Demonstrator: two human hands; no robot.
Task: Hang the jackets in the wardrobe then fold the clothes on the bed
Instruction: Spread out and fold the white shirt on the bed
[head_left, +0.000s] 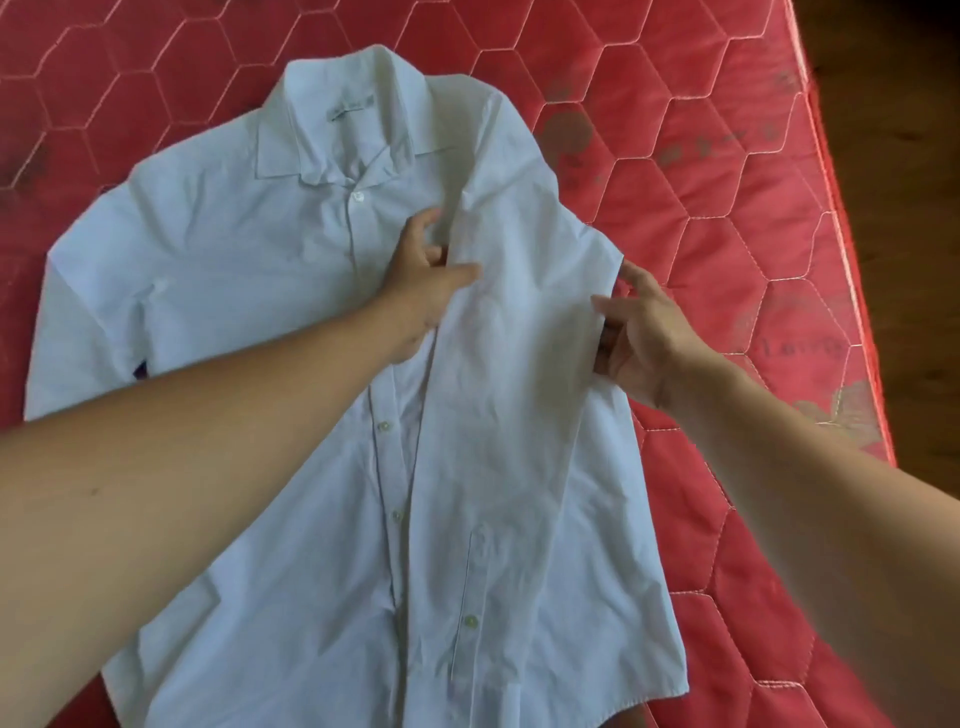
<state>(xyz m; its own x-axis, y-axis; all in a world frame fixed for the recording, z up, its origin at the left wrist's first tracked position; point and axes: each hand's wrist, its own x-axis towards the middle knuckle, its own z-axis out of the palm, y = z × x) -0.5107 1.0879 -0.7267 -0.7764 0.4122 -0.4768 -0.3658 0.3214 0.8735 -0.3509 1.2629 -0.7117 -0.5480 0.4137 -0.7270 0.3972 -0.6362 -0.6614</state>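
Two pinches are keeping the shirt's (234, 249) fold taut: your left hand (423, 280) gripping mid-front, your right hand (641, 340) its 3 o'clock edge.

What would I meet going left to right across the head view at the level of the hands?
Red mattress → sleeve of the white shirt → left hand → folded-over front panel → right hand → mattress again → wooden floor.
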